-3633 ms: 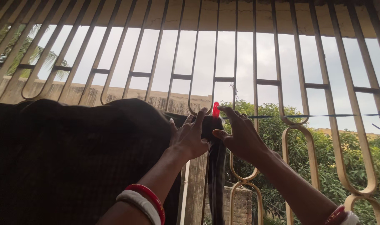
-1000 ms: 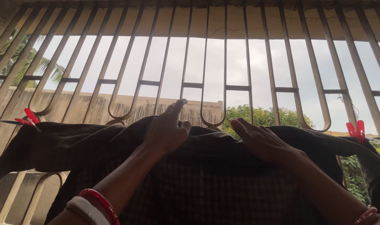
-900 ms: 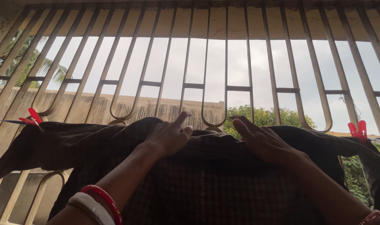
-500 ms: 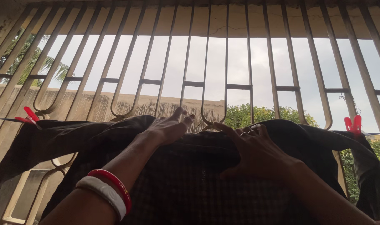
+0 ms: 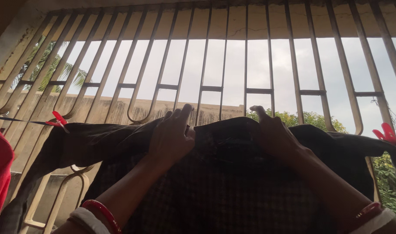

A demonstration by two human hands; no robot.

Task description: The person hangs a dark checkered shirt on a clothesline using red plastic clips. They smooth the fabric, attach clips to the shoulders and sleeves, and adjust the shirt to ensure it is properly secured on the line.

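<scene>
Both hands, left [image 5: 171,138] and right [image 5: 274,135], grasped the cloth [image 5: 224,182] mid-frame; I judged a tug could pop the pegs [image 5: 59,119].

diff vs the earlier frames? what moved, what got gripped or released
Since 3.6 s ago the right hand has left the red clip it was setting at the garment's right end. Both hands have moved to the middle; the left hand now presses the dark checked garment there. Both clips, including the left clip, and the window grille are unchanged.

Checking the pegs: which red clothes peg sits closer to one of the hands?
The left red peg, on the sleeve nearer the left hand; the right red peg lies farther from the right hand.
</scene>
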